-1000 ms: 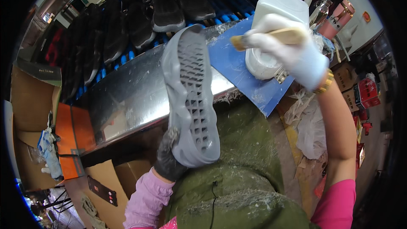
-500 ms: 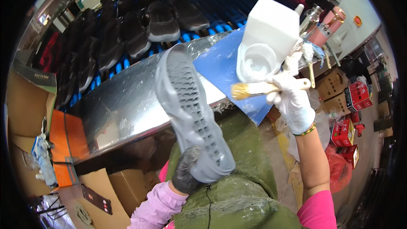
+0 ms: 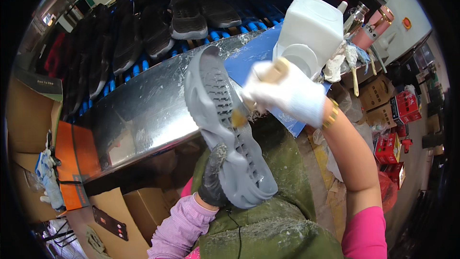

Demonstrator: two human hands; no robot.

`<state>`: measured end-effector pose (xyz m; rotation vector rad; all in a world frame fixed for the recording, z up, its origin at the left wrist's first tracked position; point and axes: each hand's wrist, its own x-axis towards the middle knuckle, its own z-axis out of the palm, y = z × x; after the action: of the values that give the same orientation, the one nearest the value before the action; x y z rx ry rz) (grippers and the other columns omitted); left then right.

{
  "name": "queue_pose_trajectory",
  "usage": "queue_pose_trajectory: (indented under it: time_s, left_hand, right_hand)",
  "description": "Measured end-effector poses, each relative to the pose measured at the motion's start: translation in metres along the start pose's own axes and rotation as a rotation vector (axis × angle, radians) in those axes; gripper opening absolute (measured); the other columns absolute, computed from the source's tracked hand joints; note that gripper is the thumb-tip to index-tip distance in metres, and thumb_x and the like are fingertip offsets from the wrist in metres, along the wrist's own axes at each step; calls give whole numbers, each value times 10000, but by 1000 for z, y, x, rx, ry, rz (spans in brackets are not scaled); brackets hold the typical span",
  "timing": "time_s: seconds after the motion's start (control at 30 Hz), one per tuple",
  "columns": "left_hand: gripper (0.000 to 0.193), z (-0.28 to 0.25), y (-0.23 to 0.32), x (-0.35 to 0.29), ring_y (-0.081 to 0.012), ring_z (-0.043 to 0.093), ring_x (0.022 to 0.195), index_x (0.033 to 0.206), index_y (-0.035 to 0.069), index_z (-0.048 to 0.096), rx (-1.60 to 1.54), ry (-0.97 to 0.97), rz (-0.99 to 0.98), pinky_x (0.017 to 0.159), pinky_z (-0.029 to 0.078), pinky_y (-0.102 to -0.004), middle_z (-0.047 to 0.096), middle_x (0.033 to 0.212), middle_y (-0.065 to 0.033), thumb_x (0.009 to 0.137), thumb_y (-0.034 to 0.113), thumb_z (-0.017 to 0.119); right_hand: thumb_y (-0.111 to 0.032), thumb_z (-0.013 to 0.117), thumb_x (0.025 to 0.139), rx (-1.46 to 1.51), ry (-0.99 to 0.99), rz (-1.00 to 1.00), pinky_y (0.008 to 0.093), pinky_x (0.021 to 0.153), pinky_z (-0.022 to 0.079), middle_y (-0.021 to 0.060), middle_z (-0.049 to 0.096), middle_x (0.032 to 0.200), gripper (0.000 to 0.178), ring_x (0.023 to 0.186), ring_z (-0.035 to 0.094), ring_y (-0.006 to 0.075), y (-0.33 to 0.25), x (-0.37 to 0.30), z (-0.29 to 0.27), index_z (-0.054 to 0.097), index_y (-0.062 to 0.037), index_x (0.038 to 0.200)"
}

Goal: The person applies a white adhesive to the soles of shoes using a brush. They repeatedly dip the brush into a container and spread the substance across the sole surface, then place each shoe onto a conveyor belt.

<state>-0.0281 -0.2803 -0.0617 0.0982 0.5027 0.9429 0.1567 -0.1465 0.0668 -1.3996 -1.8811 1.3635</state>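
A grey shoe sole [image 3: 229, 136] is tilted over my lap, its cavity with rows of slots facing up. My left hand [image 3: 213, 177], in a black glove, grips its heel end from the left side. My right hand [image 3: 287, 91], in a white glove and smeared by motion, is closed round a paintbrush [image 3: 278, 71]. The brush's yellowish bristles are at the inside of the sole, near its middle; whether they touch it is too blurred to tell. Behind my right hand a white plastic jug [image 3: 311, 26] with a cut-open front stands on a blue sheet [image 3: 254, 50].
A shiny metal bench [image 3: 139, 124] runs before me. Beyond it, several black shoes [image 3: 189, 17] rest on blue rollers. Right of the jug are a pink bottle [image 3: 373, 29] and more brushes [image 3: 355, 79]. An orange box [image 3: 76, 158] and open cartons [image 3: 108, 220] lie at left.
My right hand has moved left from beside the jug, turning the brush bristles down into the sole. The sole has shifted slightly right and tipped.
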Motion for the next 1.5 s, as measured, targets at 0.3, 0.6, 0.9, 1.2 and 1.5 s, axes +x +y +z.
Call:
queue_pose_trajectory:
  time_s: [0.3, 0.6, 0.9, 1.2, 1.5]
  left_hand:
    - [880, 4, 27, -14, -405, 465, 1332, 1514, 30, 333, -189, -200, -50, 1119, 388, -558, 448, 1468, -225, 884, 578, 610]
    - [701, -24, 34, -2, -362, 586, 1219, 1470, 33, 414, -561, -358, -92, 1020, 506, -540, 554, 1367, -216, 945, 453, 613]
    - [802, -34, 37, 2, -389, 563, 1242, 1496, 31, 373, -561, -391, -140, 1039, 488, -550, 504, 1423, -230, 919, 536, 609]
    - [623, -19, 76, 16, -327, 554, 1248, 1478, 68, 409, -131, -319, -13, 1020, 501, -511, 539, 1397, -166, 971, 397, 560]
    - [602, 21, 96, 28, -326, 597, 1188, 1452, 68, 429, 130, -306, 181, 1025, 504, -489, 572, 1330, -183, 975, 414, 555]
  right_hand:
    - [-242, 597, 898, -783, 360, -617, 422, 756, 496, 119, 659, 803, 153, 796, 629, 309, 23, 48, 48, 631, -111, 828]
    - [-193, 702, 842, -823, 342, -438, 414, 746, 539, 85, 684, 840, 49, 791, 654, 268, 26, 83, 33, 699, -152, 866]
    - [-225, 681, 890, -590, 619, -681, 391, 772, 551, 112, 693, 869, 116, 817, 668, 296, 25, 91, 9, 685, -110, 869]
    - [-147, 713, 909, 66, -445, -440, 283, 711, 572, 64, 720, 824, 109, 749, 683, 147, -18, -44, 20, 716, -39, 908]
    - [-192, 704, 906, -37, 264, -396, 274, 666, 519, 67, 682, 791, 166, 703, 655, 130, 3, -49, 35, 666, -36, 860]
